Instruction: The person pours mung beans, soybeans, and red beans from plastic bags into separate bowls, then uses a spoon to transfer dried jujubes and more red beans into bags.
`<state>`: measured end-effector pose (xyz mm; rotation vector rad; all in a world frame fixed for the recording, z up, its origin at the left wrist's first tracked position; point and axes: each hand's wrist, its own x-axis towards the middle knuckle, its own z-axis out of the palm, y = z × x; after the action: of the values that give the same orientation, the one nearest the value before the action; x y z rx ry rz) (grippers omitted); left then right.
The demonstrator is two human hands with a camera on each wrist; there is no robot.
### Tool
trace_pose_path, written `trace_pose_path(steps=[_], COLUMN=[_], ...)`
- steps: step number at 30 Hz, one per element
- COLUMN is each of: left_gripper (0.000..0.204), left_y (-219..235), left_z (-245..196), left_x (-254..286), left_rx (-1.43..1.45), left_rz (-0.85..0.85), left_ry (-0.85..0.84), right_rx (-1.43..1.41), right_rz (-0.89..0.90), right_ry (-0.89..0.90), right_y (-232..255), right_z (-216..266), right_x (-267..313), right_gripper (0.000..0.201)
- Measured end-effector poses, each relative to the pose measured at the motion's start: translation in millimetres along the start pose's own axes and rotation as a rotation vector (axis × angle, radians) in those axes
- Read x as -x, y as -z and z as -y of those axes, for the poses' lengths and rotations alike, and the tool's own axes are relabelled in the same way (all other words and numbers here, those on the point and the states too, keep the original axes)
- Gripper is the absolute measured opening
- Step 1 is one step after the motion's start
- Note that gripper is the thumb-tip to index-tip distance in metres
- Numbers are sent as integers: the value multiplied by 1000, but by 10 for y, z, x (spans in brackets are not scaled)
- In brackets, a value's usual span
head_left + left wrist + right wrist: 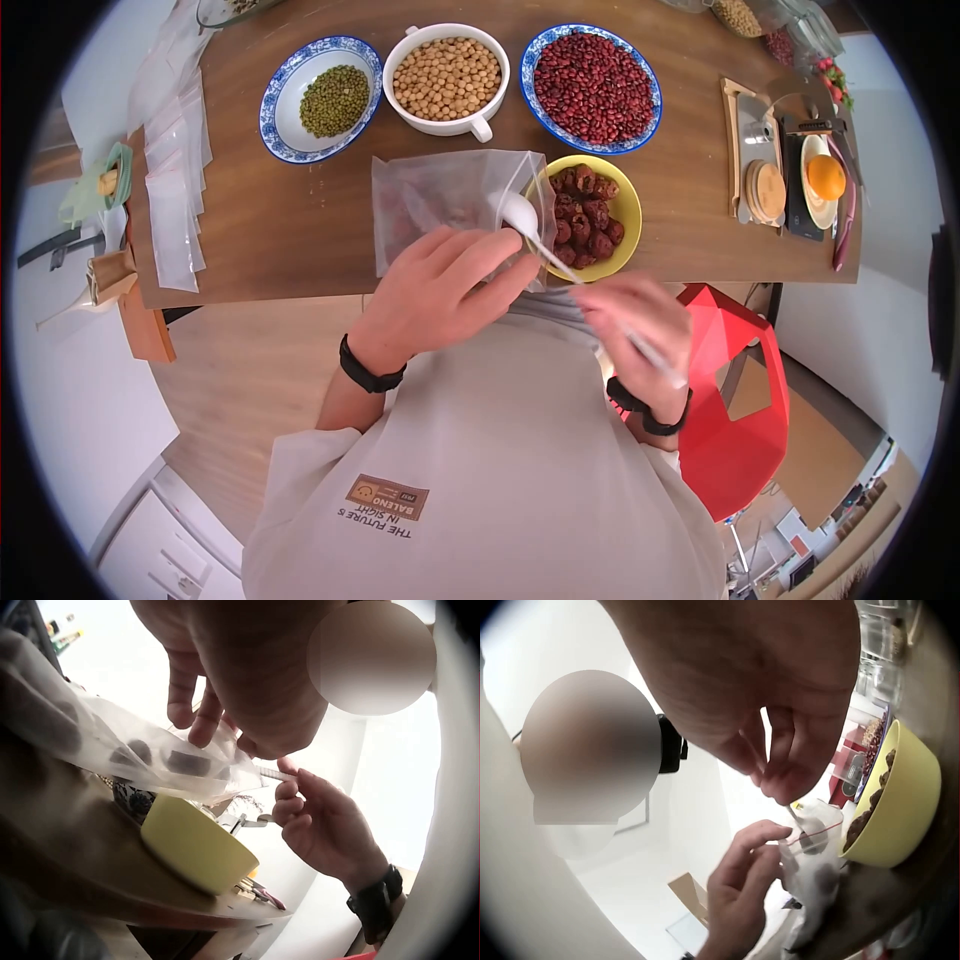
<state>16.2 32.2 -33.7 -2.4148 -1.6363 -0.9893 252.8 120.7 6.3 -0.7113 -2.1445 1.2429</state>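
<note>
A clear zip bag [430,200] with dark red pieces inside lies at the table's front edge. My left hand [450,290] grips its opening, fingers curled over the rim, also seen in the right wrist view, where the hand [742,885] holds the bag [817,870]. A white spoon [519,213] has its bowl at the bag's mouth. My right hand [640,335] pinches the spoon's handle. Just right of the bag stands a yellow bowl [627,208] of dried red dates [590,215]. In the left wrist view the right hand [326,825] is beside the bag [165,761].
Behind the bag stand a bowl of green beans [335,100], a white pot of chickpeas [447,80] and a bowl of red beans [592,88]. Several empty zip bags [175,190] lie at left. An orange [826,177] and a wooden-lidded jar [766,190] are at right.
</note>
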Motion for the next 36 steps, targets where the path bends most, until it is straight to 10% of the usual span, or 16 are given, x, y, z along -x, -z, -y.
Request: trace_pose_path(steps=[10,36], left_gripper=[51,51], left_y=[-18,-11], left_z=[49,34], left_x=[93,66], left_rx=[63,62], left_rz=[-61,-27], left_ry=[47,51], right_rx=[157,280], right_rz=[-288,-193], right_ry=[-27,-103], right_y=[399,382], right_z=[24,-144], right_x=[297,243], right_gripper=[13,13])
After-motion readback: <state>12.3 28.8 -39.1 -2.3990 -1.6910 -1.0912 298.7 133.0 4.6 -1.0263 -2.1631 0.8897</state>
